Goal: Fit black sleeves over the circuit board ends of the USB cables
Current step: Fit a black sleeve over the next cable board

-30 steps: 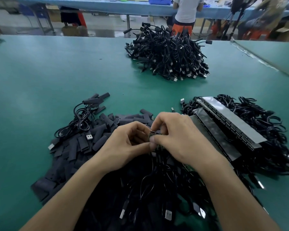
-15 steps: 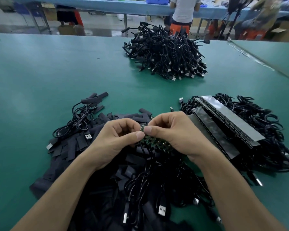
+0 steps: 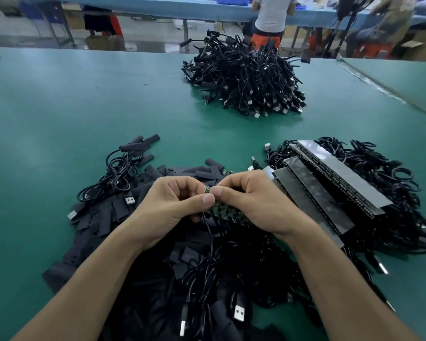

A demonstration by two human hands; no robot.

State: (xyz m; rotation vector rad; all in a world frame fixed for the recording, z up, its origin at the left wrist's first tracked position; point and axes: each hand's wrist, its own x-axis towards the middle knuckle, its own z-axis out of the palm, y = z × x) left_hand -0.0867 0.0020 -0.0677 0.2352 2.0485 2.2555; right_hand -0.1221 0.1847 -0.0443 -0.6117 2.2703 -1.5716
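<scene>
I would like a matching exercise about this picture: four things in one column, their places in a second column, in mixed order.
Things: 1 tall heap of cables; 2 flat black sleeves; 3 long grey strips; 4 green circuit board.
Places: A held by the left hand and right hand; B far side of the table; C left of both hands; D right of both hands.
Pairs: 1-B; 2-C; 3-D; 4-A.

A blue workbench (image 3: 145, 7) stands beyond the green table (image 3: 59, 107).

Green table (image 3: 59, 107); a person (image 3: 272, 13) stands at a blue bench (image 3: 133, 8)
</scene>
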